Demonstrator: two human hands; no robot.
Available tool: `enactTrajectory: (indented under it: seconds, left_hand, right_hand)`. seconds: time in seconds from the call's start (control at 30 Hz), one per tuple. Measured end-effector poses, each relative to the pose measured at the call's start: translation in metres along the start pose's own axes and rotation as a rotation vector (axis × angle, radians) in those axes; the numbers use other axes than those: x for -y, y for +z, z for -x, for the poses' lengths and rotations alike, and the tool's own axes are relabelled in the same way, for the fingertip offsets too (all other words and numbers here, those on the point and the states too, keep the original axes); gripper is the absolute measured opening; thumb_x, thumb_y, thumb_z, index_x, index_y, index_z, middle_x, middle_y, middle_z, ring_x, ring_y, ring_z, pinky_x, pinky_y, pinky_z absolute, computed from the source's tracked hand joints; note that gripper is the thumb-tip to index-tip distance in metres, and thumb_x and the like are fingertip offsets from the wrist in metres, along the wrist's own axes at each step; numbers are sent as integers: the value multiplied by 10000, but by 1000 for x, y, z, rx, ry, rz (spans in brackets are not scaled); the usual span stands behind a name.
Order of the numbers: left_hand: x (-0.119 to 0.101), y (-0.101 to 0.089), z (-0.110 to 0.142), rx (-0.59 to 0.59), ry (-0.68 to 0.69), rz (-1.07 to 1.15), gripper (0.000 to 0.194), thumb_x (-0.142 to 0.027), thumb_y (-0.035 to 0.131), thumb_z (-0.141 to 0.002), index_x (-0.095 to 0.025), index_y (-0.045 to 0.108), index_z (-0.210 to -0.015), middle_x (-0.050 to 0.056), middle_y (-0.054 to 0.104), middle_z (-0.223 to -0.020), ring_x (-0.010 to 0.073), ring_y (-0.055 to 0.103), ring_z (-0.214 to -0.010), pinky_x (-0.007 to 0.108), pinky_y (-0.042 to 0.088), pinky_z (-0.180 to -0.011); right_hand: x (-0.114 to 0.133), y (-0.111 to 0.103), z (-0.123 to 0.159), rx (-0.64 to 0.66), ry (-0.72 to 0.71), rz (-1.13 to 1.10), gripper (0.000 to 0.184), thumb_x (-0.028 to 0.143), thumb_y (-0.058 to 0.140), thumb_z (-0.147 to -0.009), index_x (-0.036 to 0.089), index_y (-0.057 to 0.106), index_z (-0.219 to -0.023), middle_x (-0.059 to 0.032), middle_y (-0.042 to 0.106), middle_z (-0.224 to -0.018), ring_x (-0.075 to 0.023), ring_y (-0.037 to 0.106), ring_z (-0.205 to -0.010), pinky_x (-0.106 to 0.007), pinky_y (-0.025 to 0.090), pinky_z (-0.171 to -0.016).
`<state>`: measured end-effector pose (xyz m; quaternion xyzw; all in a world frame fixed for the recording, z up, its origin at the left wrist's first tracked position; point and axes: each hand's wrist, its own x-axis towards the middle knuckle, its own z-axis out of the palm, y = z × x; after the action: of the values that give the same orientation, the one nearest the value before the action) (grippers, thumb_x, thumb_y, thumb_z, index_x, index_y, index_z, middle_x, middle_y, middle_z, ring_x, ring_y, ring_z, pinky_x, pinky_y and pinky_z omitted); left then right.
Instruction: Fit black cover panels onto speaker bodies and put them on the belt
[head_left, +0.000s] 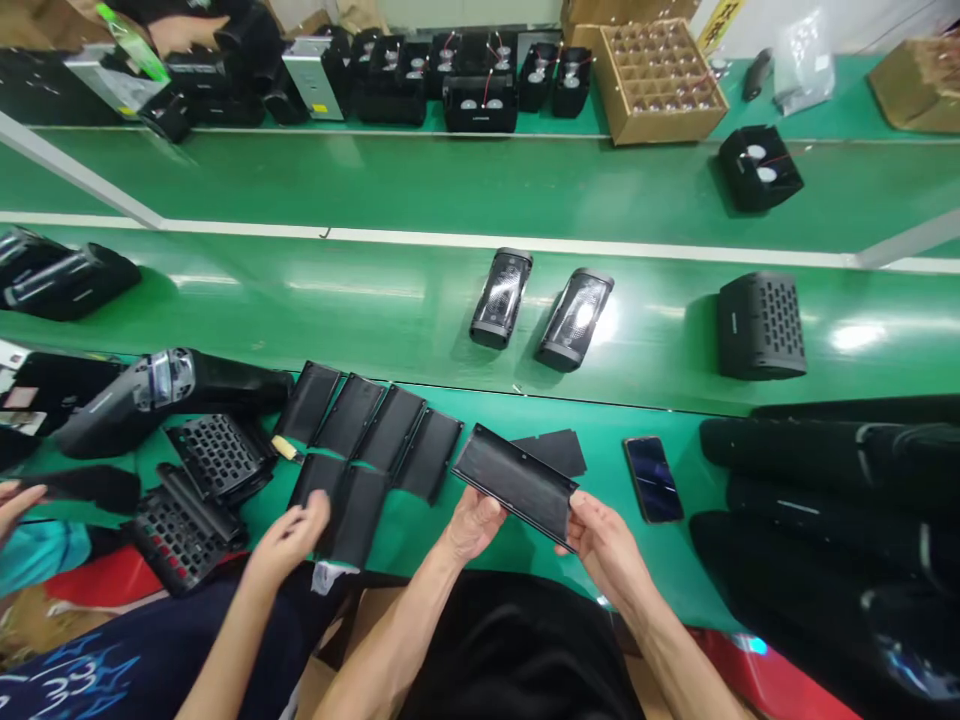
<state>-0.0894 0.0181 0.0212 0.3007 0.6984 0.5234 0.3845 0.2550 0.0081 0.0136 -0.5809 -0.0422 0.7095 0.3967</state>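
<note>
Both my hands hold one flat black mesh panel (516, 482) above the near edge of the green bench. My left hand (472, 525) grips its lower left end, fingers curled under it. My right hand (604, 535) pinches its right end. A second black piece (559, 450) lies on the bench just behind the panel. Several similar black panels (371, 425) lie fanned out to the left. A co-worker's hand (296, 530) rests on the nearest of those panels.
A phone (653, 478) lies flat right of my hands. Two black speaker housings (540, 305) and a grilled black box (761, 325) sit on the green conveyor. Stacked black parts (832, 490) fill the right side; black grilles (199, 480) lie at left. A cardboard tray (660, 85) stands beyond.
</note>
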Motion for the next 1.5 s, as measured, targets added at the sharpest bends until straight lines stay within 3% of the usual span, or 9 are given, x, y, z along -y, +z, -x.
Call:
enactTrajectory:
  seconds: [0.03, 0.1, 0.3, 0.4, 0.53, 0.7, 0.83, 1.0, 1.5]
  left_hand:
    - [3, 9, 7, 248, -169, 140, 311, -500, 530, -901, -323, 786, -880, 22, 777, -854, 251, 774, -1019, 314, 608, -690]
    - [10, 34, 17, 529, -361, 288, 236, -463, 606, -953, -316, 772, -1032, 62, 786, -1069, 277, 730, -1122, 370, 625, -783]
    - [35, 101, 31, 808, -540, 468, 356, -385, 656, -996, -205, 636, -1301, 103, 643, -1333, 247, 660, -1137, 443, 584, -960]
    - [43, 110, 36, 851, -557, 532, 549, -567, 755, -877, -191, 673, -1270, 112, 718, -1223, 258, 696, -1067, 422, 588, -926]
    - [39, 102, 31, 927, -609, 642, 856, -887, 615, -752, -145, 731, -1163, 167, 781, -1033, 325, 737, -873, 453, 619, -692]
    - [22, 88, 17, 980, -664, 638, 947, -942, 540, -738, -110, 717, -1155, 209, 782, -1036, 373, 755, -874, 501, 632, -653]
    - [16, 86, 15, 977, -760, 564, 733, -734, 568, -889, -44, 719, -1087, 198, 783, -892, 329, 763, -711, 466, 638, -598]
    - [9, 92, 22, 801, -716, 349, 515, -439, 736, -833, -60, 669, -1175, 123, 763, -863, 218, 701, -536, 340, 602, -428]
    - [8, 100, 30, 788, -666, 227, 426, -394, 714, -846, -141, 641, -1180, 49, 686, -824, 181, 659, -540, 299, 572, -400]
  right_hand:
    - [2, 3, -2, 5, 2, 3, 537, 593, 927, -666, 219, 548, -731, 61, 519, -557, -107, 494, -451, -275, 542, -448]
    - [6, 9, -5, 12, 0, 14, 533, 582, 923, -682, 225, 530, -738, 79, 485, -562, -103, 483, -446, -280, 552, -450]
    - [11, 22, -11, -6, 12, 74, 531, 532, 961, -636, 218, 547, -747, 77, 502, -560, -96, 482, -442, -232, 501, -411]
    - [10, 17, -12, -31, 11, 60, 511, 502, 971, -635, 212, 574, -773, 61, 541, -600, -82, 469, -461, -192, 442, -390]
    - [9, 7, -11, -27, -10, 69, 473, 486, 961, -668, 225, 619, -864, 71, 483, -612, -99, 465, -507, -190, 459, -388]
    - [10, 5, -7, 25, -51, 156, 473, 572, 905, -717, 227, 630, -885, 61, 498, -630, -104, 470, -522, -199, 467, -398]
    - [8, 1, -6, 61, -99, 248, 471, 603, 854, -766, 212, 665, -949, 49, 522, -655, -110, 489, -531, -217, 477, -419]
    - [4, -8, -8, 17, -185, 362, 480, 594, 848, -770, 215, 635, -972, 77, 514, -631, -92, 475, -468, -223, 447, -420]
    - [7, -19, -8, -17, -166, 365, 506, 604, 859, -735, 220, 608, -949, 89, 516, -627, -87, 432, -447, -225, 398, -396]
